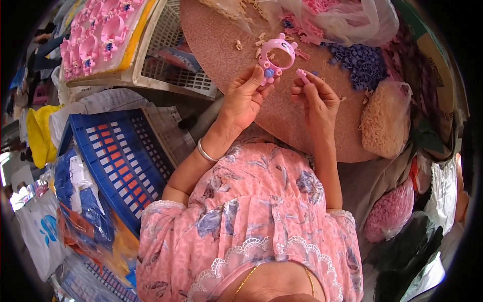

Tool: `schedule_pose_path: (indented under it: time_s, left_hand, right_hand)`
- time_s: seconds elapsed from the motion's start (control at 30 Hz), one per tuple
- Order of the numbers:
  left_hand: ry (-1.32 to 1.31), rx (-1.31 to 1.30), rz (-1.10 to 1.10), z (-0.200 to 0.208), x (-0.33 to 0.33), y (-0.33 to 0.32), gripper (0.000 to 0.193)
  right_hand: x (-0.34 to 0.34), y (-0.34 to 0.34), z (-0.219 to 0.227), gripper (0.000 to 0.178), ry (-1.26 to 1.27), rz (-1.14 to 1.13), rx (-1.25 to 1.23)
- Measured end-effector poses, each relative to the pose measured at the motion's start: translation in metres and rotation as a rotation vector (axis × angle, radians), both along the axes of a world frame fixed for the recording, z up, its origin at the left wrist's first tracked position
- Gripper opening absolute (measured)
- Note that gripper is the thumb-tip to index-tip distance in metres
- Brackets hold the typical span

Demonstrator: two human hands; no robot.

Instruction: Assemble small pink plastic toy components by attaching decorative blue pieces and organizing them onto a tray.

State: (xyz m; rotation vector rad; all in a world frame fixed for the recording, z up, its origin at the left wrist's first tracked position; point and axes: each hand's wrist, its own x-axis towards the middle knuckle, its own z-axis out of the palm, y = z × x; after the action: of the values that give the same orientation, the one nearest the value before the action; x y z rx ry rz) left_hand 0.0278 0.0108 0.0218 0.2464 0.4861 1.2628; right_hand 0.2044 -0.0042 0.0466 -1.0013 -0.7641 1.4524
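A pink bear-shaped plastic toy frame [264, 51] with a round opening and a blue piece on its lower body is gripped by my left hand [245, 98], thumb against fingers at its lower end. To its right, my right hand [320, 98] pinches a small pink plastic part [302, 75] between thumb and fingertips. The two pieces are apart, both raised over the reddish speckled round table [214, 43]. A few small cream-coloured parts [239, 45] lie beyond the toy.
Blue parts [357, 63] are heaped at the table's right, beside a clear bag of cream parts [385, 118]. Pink parts [307, 30] and a plastic bag [367, 22] lie at the back. Finished-looking pink toys [113, 30] stand on a crate at left, above a blue basket [83, 123].
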Motion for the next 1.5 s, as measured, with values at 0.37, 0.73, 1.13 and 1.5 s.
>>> schedule_pose_path:
  time_s: [0.37,0.73,1.13,1.5]
  left_hand:
    - [0.059,0.068,-0.060,0.002,0.003,-0.004,0.021]
    - [0.092,0.084,-0.065,0.003,0.005,-0.004,0.022]
    - [0.203,0.162,-0.136,0.007,0.006,-0.007,0.029]
    - [0.476,0.263,-0.196,0.010,-0.004,-0.007,0.036]
  right_hand:
    - [0.002,-0.011,-0.009,0.028,-0.368,-0.187,0.480]
    - [0.013,-0.013,-0.003,0.020,0.360,0.041,0.161]
    - [0.010,-0.016,-0.012,0.018,-0.437,-0.041,0.549]
    - [0.001,-0.017,0.008,0.025,-0.697,-0.063,0.555]
